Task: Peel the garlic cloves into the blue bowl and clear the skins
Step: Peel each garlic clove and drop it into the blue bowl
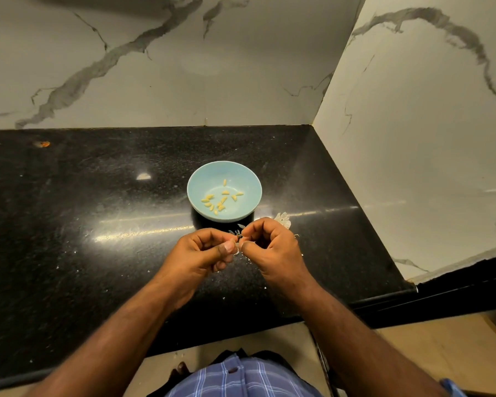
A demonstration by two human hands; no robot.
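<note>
Now the left hand and right hand together pinch one small garlic clove, probably to strip its skin; just beyond the fingertips waits the blue bowl with peeled cloves, and loose skins lie behind the right hand.

A black speckled countertop is running across the view, its polished surface reflecting streaks of light. White marble wall panels with grey veining are standing behind it, and a matching panel is closing off the right side, the two forming an inner corner. A small orange mark is lying on the counter near the back left edge. Blue checked fabric is showing at the bottom edge. Beige floor is showing below the counter's front edge.
</note>
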